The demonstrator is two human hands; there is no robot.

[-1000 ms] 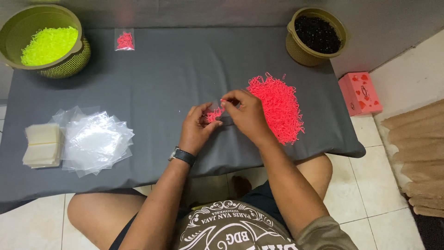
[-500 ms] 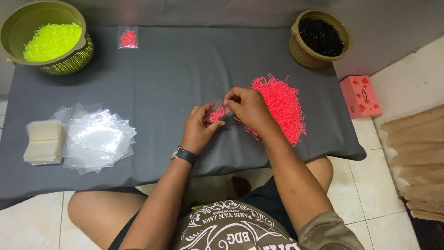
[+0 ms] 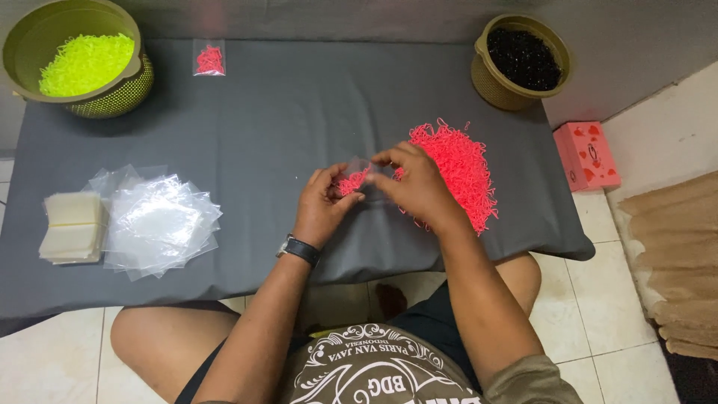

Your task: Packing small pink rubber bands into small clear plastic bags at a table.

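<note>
A small clear plastic bag (image 3: 353, 179) partly filled with pink shreds is held between both hands over the grey mat (image 3: 299, 112). My left hand (image 3: 323, 203) pinches the bag's left side, a dark watch on its wrist. My right hand (image 3: 416, 185) grips the bag's right edge with fingertips. Just right of my hands lies a heap of pink shredded strips (image 3: 456, 170), partly covered by my right hand.
A green basket of yellow-green shreds (image 3: 82, 63) sits at the far left, a filled pink bag (image 3: 209, 58) beside it. An olive pot of black bits (image 3: 523, 63) stands far right. Clear empty bags (image 3: 157, 224) and a white stack (image 3: 71, 228) lie left. A pink box (image 3: 585, 155) is on the floor.
Both hands stay together on the small bag beside the pink heap; only the fingers shift slightly. Nothing else has moved.
</note>
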